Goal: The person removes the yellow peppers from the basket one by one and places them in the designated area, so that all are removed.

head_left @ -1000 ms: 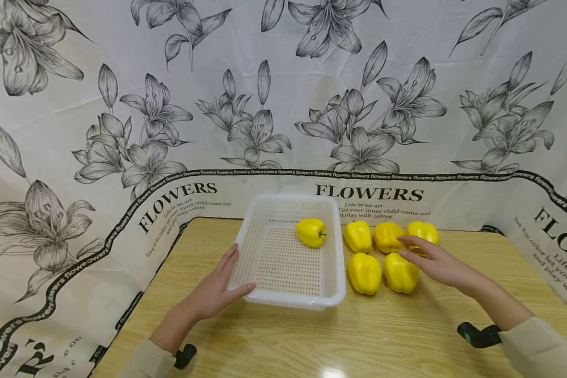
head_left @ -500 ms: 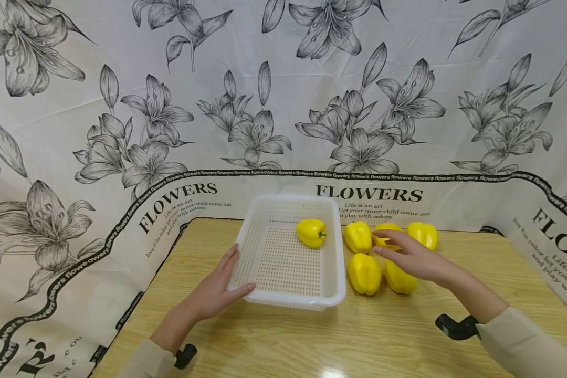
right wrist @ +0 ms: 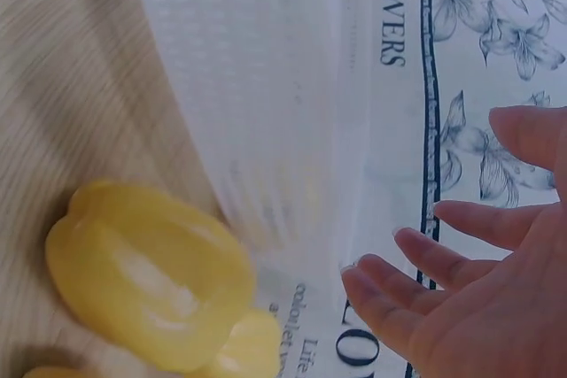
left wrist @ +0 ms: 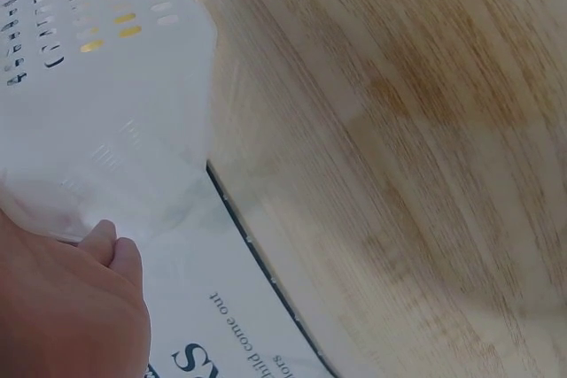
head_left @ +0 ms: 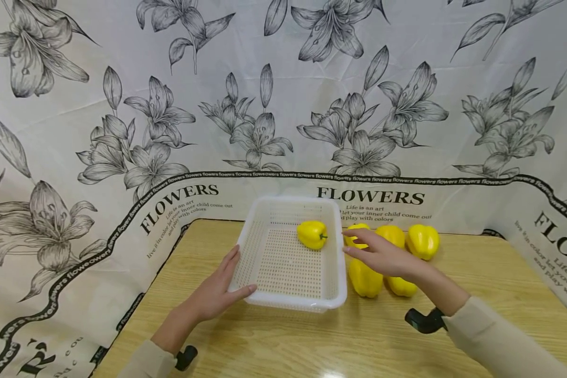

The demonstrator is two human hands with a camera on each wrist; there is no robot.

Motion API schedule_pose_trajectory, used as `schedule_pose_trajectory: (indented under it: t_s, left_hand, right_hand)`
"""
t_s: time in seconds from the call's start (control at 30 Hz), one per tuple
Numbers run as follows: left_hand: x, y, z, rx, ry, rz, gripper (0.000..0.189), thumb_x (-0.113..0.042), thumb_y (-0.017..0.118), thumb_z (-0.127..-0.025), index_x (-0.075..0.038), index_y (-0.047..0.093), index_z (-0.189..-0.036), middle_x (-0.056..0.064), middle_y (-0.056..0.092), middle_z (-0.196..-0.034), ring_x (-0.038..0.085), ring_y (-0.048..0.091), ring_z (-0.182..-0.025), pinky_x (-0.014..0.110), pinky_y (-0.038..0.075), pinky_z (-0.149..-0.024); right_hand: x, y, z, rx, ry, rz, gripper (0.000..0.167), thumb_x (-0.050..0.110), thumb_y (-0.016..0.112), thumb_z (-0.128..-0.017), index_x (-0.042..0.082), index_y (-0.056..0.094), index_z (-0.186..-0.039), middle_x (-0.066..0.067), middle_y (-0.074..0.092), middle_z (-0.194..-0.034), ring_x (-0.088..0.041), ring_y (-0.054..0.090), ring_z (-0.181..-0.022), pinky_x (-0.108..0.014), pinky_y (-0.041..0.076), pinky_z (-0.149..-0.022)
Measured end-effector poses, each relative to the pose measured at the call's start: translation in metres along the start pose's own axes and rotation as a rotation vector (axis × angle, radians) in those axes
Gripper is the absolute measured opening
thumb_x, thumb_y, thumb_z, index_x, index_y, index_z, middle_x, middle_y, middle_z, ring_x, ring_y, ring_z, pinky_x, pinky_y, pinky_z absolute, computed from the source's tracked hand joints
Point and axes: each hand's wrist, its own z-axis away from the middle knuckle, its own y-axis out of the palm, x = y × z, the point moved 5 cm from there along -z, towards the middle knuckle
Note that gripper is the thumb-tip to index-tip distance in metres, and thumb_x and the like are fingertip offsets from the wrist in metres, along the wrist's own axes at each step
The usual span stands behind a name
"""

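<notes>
A white perforated plastic basket (head_left: 293, 303) stands tilted towards the head camera on the table. One yellow bell pepper (head_left: 311, 234) lies inside, near its right wall. My left hand (head_left: 212, 291) holds the basket's near left corner, thumb along the front rim and fingers on the left side. Stretched over the peppers right of the basket, my right hand (head_left: 382, 254) has its fingertips beside the right rim; whether they touch it I cannot tell. In the right wrist view its fingers are spread and hold nothing. It partly hides several yellow bell peppers (head_left: 365, 278).
The wooden table (head_left: 264, 346) runs up to a white flower-printed cloth (head_left: 283, 142) at the back. A yellow bell pepper (head_left: 423, 241) sits at the far right of the group. Black wrist mounts (head_left: 425, 320) stick out beside the sleeves.
My right hand has moved left across the peppers, from the right-hand ones to the basket's right rim. The left hand and the basket have stayed in place.
</notes>
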Motion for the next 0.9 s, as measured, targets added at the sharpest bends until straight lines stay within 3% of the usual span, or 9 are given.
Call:
schedule_pose_trajectory:
  t_s: [0.27,0.6,0.9]
  left_hand:
    - [0.000,0.000,0.000,-0.007,0.005,-0.005,0.106,-0.073,0.053,-0.094,-0.010,0.006,-0.165,0.002,-0.001,-0.173,0.034,0.020,-0.154,0.056,0.027,-0.121]
    - [0.000,0.001,0.001,-0.001,-0.009,0.005,0.106,-0.073,0.053,-0.094,-0.011,0.006,-0.166,-0.002,-0.003,-0.173,0.033,0.020,-0.154,0.056,0.027,-0.121]
    - [0.000,0.000,0.000,-0.004,-0.002,0.002,0.105,-0.072,0.053,-0.094,-0.011,0.006,-0.166,-0.001,-0.002,-0.173,0.035,0.022,-0.153,0.056,0.029,-0.120]
  right_hand:
    - [0.017,0.010,-0.019,0.020,-0.033,0.032,0.061,0.036,0.052,-0.108,0.000,0.038,-0.155,-0.025,0.035,-0.159,-0.048,0.039,-0.141,-0.064,0.040,-0.110]
    - [0.021,0.019,-0.041,0.043,-0.010,0.031,0.062,0.040,0.051,-0.107,0.003,0.038,-0.156,-0.022,0.036,-0.160,-0.046,0.038,-0.143,-0.065,0.040,-0.110]
    - [0.023,0.022,-0.067,0.036,0.045,-0.039,0.072,0.034,0.058,-0.104,0.002,0.025,-0.160,-0.027,0.027,-0.163,-0.050,0.035,-0.144,-0.065,0.041,-0.110]
